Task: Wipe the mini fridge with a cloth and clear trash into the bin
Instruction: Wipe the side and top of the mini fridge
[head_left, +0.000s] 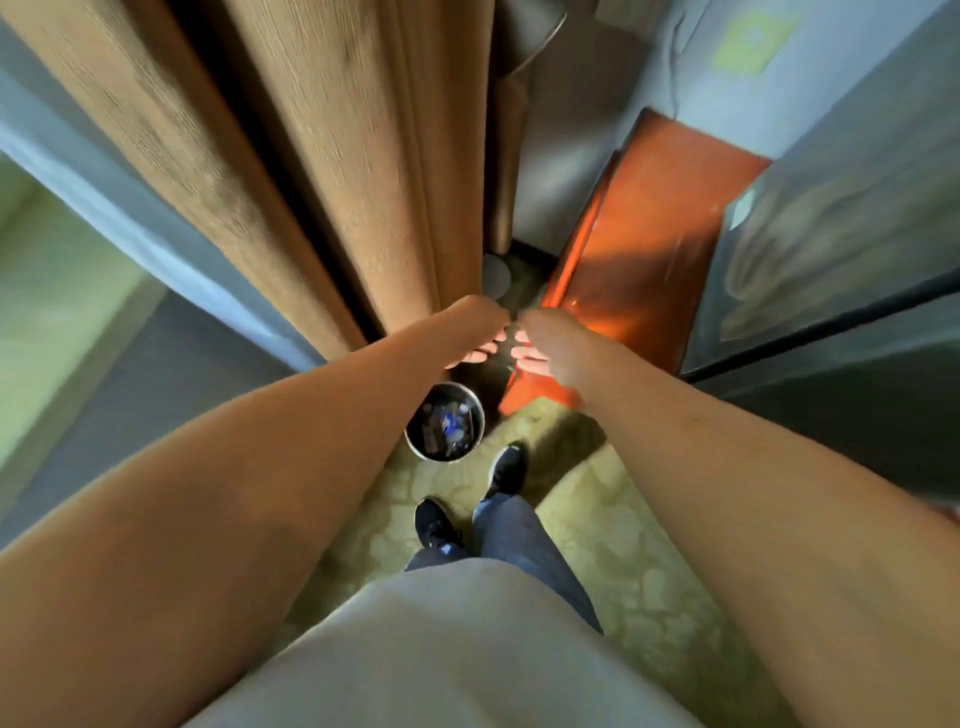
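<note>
Two bare forearms reach forward from the camera, the left hand (475, 332) and right hand (545, 340) nearly meeting above the bin (445, 422). Both hands' fingers (524, 358) hang loosely extended, holding nothing. One round bin with trash inside sits on the floor (597, 519), just ahead of two black shoes (506, 470). One brown curtain (311, 156) hangs beyond it.

- Hands: 2, the left hand (480, 332) and the right hand (545, 340), both held out over the floor, fingers blurred.
- Bin (445, 422): 1, round, on the floor, with litter inside; pieces too blurred to count.
- Shoes: 2, dark, one (435, 522) behind the other (506, 470).
- Curtain (332, 171): 1, brown, hanging in folds.
- Orange-red wooden panel (649, 244): 1, beside the bin.
</note>
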